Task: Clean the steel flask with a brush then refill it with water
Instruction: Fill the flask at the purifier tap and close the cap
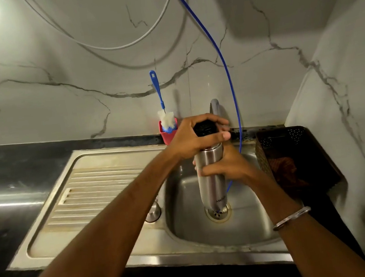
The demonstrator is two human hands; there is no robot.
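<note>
Left hand grip: our left hand [191, 140] is wrapped round the black cap [205, 129] on top of the flask.
Right hand grip: our right hand [223, 168] holds the steel flask [211, 176] tight round its middle.
Where the flask is: it stands up over the sink bowl [244, 222], just above the drain [218, 212].
What could go wrong: the steel looks smooth, so we think it could slip and bang into the bowl. The cap could drop too.
Brush: the blue brush [161, 108] waits in a red cup [169, 135] by the wall, apart from us.
In the way: the tap [215, 107] and a thin blue tube [226, 75] sit close behind our hands.
Nearby: a dark basket [294, 159] rests on the tabletop [8, 173].
</note>
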